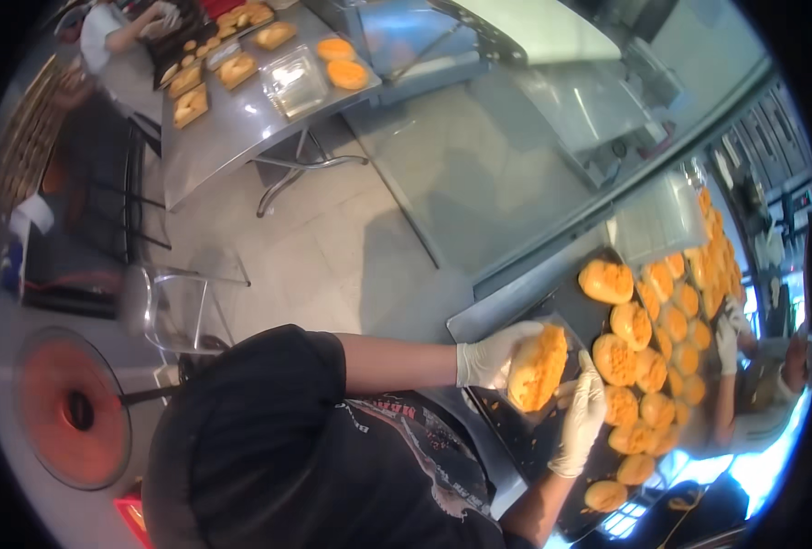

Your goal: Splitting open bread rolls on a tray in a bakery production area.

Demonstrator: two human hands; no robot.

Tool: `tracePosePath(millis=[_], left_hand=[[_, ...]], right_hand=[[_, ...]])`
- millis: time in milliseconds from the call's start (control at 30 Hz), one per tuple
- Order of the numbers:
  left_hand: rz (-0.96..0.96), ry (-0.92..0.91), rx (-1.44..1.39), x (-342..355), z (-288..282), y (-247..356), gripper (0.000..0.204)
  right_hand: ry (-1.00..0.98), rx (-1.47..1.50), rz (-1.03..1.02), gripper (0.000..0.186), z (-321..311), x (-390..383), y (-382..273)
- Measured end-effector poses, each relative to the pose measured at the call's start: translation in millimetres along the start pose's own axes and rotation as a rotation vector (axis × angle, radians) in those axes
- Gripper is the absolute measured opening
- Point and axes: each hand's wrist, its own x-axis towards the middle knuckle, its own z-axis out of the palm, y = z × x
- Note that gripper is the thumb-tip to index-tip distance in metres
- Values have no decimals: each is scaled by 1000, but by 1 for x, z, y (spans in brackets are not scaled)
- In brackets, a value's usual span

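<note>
An oval bun [537,370] with a crumbly orange topping rests in my left hand [497,355], which wears a pale glove and grips it from the left side. My right hand [585,412], gloved too, is close by the bun's right side with thumb and forefinger apart. Whether its fingertips touch the bun or some thin clear film is hard to tell. Beneath both hands lies a dark baking tray [552,316]. Rows of similar orange-topped buns [648,371] fill its right part, just beyond my right hand.
A clear plastic container [657,220] stands behind the buns. At the right, a person's gloved hand [728,343] shows, perhaps reflected. Across the floor, a steel table [241,137] holds packed breads, with a person [122,32] beside it. A metal-framed chair [182,302] and red round heater-like object [75,409] are left.
</note>
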Motion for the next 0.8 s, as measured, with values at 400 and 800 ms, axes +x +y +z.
tracePosePath(millis=[400, 800], left_hand=[[73, 21, 106, -6, 13, 21, 61], [196, 205, 324, -94, 16, 68, 75]], right_hand=[[-35, 184, -103, 46, 26, 26, 6], [-62, 147, -200, 48, 42, 16, 3]])
